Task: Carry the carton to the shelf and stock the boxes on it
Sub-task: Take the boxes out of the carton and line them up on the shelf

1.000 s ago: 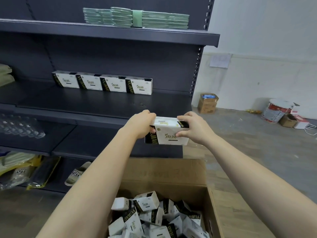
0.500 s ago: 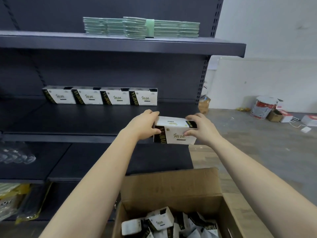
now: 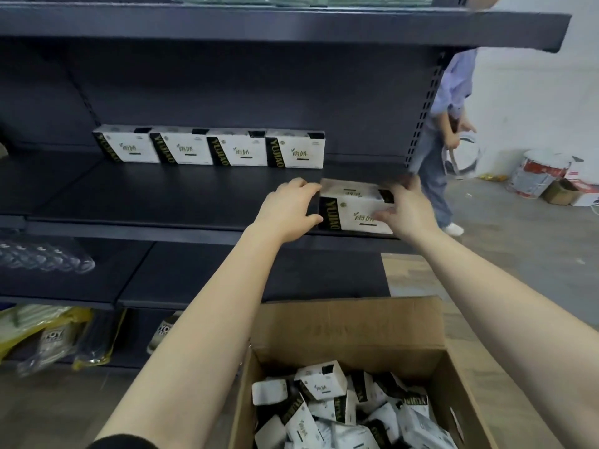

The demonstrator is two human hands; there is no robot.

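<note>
A white and black box [image 3: 355, 207] sits at the front right of the dark middle shelf [image 3: 162, 202]. My left hand [image 3: 287, 207] grips its left end and my right hand [image 3: 406, 207] grips its right end. Several matching boxes [image 3: 210, 147] stand in a row at the back of the same shelf. Below my arms, an open cardboard carton [image 3: 350, 328] holds several more of these boxes in a loose heap.
A person in a light shirt and jeans [image 3: 444, 131] stands just right of the shelf upright, holding a round object. Paint buckets [image 3: 538, 173] and small cartons sit by the white wall. Bottles [image 3: 42, 259] and bagged goods [image 3: 48, 335] fill lower shelves at left.
Both hands have carried the box forward and up onto the middle shelf's front edge. The view moved closer to the shelf, and a person has appeared at the right.
</note>
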